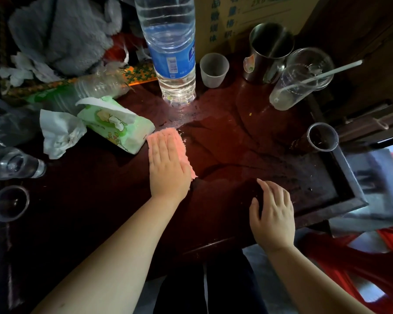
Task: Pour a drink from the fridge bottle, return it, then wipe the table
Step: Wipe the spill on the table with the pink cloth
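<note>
"Cloth (pixel 166 135), the pink one: where is it?"

"Flat on the worktop (pixel 225 141), left of centre, under the left hand (pixel 168 169). The fingers are straight and close together, pressing down rather than gripping. The cloth's left edge is touching or just beside the tissue pack (pixel 116 125); I cannot tell which."

"And the other hand?"

"The right hand (pixel 273 214) rests on the worktop near the front edge, fingers loosely spread, holding nothing."

"So this looks like the wiping step. What could spoil it?"

"Mostly the water, I think. A wet patch (pixel 191 117) shines in front of the water bottle (pixel 170 41), just beyond the cloth. A flat palm has no real hold, so a quick stroke could let the cloth bunch or slip out. A long push forward could bump the bottle or the small plastic cup (pixel 213 70) beside it, which looks light. A sweep to the right heads for the clear cup with a straw (pixel 300 82), and a nudge might topple it. Dragging the wet toward the front edge could send drips onto the person's lap."
</note>
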{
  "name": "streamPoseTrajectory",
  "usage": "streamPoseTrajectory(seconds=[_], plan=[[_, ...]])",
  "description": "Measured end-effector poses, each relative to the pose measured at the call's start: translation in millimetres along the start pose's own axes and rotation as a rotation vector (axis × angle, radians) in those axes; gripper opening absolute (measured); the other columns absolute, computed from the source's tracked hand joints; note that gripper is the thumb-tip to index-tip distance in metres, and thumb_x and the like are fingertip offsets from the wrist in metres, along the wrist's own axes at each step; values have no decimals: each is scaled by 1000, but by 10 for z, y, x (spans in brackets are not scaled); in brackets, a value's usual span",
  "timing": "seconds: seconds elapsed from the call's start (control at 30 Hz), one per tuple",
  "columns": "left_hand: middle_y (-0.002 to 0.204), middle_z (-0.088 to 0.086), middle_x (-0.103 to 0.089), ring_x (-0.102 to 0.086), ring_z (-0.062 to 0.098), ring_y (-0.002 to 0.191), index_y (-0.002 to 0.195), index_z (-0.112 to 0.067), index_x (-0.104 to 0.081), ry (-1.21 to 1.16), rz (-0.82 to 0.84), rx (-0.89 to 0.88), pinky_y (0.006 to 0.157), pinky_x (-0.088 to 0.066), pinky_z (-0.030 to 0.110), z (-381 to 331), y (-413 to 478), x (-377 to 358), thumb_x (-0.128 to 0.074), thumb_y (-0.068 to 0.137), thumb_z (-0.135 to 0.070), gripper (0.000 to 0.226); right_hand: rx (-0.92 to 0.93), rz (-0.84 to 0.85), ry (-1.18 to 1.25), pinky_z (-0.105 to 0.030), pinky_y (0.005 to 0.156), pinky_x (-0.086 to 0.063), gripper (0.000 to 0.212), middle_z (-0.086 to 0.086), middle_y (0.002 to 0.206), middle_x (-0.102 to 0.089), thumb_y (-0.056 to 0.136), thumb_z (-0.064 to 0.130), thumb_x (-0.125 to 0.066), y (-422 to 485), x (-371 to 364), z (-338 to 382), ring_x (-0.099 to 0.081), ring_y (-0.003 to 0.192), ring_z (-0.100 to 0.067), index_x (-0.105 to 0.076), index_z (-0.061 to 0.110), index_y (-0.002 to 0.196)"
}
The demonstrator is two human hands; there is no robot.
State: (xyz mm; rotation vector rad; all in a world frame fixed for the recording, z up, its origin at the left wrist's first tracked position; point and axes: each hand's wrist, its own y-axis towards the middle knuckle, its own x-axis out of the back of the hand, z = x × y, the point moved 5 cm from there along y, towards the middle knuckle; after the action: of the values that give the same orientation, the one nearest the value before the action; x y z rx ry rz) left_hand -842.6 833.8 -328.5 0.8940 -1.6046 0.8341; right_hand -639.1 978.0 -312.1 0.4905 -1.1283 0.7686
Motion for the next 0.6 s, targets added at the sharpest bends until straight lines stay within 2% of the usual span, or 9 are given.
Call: streamPoseTrajectory(seconds=[0.3, 0.4, 0.5, 0.6], plan=[[157, 23, -11, -5, 34, 146, 149, 2, -8, 138, 73, -188, 119, -7, 46, -40, 334, -63, -8, 87, -31, 70, 5, 19, 11, -39, 99, -40, 48, -4, 125, -54, 89, 34, -37, -1, -10, -17, -46, 118, -23, -52, 12, 129], [157, 21, -13, -6, 34, 146, 149, 1, -10, 110, 81, -247, 120, -3, 43, -94, 417, -33, -11, 90, -31, 67, 0, 18, 11, -38, 100, -39, 48, -3, 125, -54, 88, 34, -37, 3, -10, -14, -45, 119, -23, -52, 12, 129], [158, 17, -6, 0, 33, 147, 150, -2, -6, 101, 115, -304, 119, 5, 38, -144, 521, -23, -20, 96, -29, 63, 2, 9, 7, -37, 100, -38, 48, -2, 125, -54, 88, 34, -38, 1, 2, -8, -46, 118, -22, -52, 13, 128], [160, 13, -5, 2, 29, 147, 151, -6, -5, 99, 124, -399, 119, 6, 39, -250, 648, 0, -8, 92, -36, 67, -3, 7, 7, -36, 99, -38, 47, -2, 125, -55, 88, 35, -38, -3, 5, -7, -46, 118, -21, -54, 14, 127]])
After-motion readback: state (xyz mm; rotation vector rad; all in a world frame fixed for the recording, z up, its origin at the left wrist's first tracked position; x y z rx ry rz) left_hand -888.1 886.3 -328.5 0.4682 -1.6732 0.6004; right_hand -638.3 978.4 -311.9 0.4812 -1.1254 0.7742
